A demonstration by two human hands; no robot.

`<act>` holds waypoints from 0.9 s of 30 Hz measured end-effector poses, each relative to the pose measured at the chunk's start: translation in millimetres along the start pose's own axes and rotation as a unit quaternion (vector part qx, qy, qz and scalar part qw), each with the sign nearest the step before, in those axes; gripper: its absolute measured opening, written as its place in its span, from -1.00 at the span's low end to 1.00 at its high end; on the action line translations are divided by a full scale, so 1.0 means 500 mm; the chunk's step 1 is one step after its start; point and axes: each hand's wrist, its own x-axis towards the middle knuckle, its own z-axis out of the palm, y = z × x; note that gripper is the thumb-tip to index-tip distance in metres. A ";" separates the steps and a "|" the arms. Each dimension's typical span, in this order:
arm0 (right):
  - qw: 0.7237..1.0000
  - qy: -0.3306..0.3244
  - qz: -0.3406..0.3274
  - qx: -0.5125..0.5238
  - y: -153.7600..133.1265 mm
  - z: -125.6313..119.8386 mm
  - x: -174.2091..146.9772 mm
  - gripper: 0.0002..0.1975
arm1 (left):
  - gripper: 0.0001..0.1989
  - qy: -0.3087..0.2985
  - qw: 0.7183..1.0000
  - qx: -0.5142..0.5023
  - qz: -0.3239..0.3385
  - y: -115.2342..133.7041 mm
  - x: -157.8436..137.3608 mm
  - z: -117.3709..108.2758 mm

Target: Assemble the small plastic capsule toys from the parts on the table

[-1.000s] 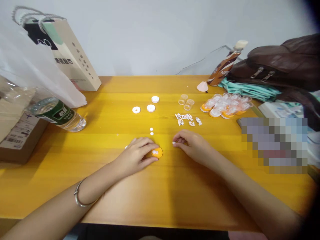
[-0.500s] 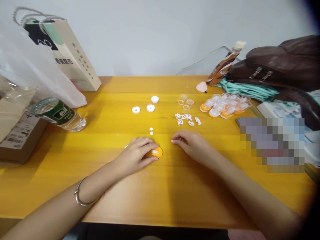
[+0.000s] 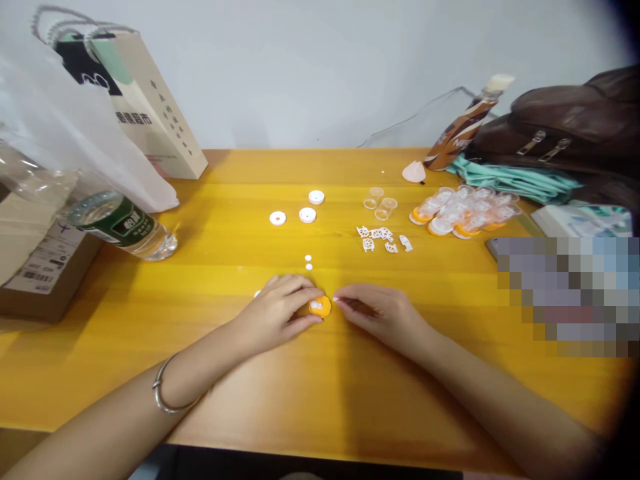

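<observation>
Between the thumb and forefinger of my left hand (image 3: pixel 277 308) is a small round orange base (image 3: pixel 324 307) with whitish round parts on it, resting on the table. My right hand (image 3: pixel 383 310) is pinched just right of the base; a tiny pale piece seems to show at its fingertips, too small to name. Two small white discs (image 3: pixel 309 262) lie beyond my left hand. Past my right hand are several white cut-out carriage-shaped pieces (image 3: pixel 377 233). White round rings (image 3: pixel 307 215) lie farther back, along with two clear plastic cups (image 3: pixel 385 209).
Several clear-domed orange-based pieces (image 3: pixel 465 212) are grouped at the right, near a brown drink bottle (image 3: pixel 463 127) and a dark bag (image 3: pixel 575 120). A water bottle (image 3: pixel 125 223), cardboard box (image 3: pixel 45 267) and paper bag (image 3: pixel 150 100) stand at the left. A pink cone-shaped item (image 3: pixel 414 172) sits at the back.
My right hand has moved left and slightly nearer, bringing its pinched fingertips close to the orange base. My left hand keeps its hold; the view has shifted slightly.
</observation>
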 end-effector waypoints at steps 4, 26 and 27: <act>0.998 -0.009 -0.062 0.001 -0.009 0.012 0.000 -0.86 | -0.69 0.001 1.000 -0.003 0.001 -0.001 -0.001 0.000; 0.993 0.001 -0.115 -0.033 0.008 0.025 0.007 -0.85 | -0.69 -0.007 1.000 -0.007 -0.005 -0.004 0.000 0.003; 0.992 0.006 -0.120 -0.030 0.008 0.024 0.008 -0.85 | -0.69 -0.006 1.000 -0.007 -0.006 -0.004 0.000 0.003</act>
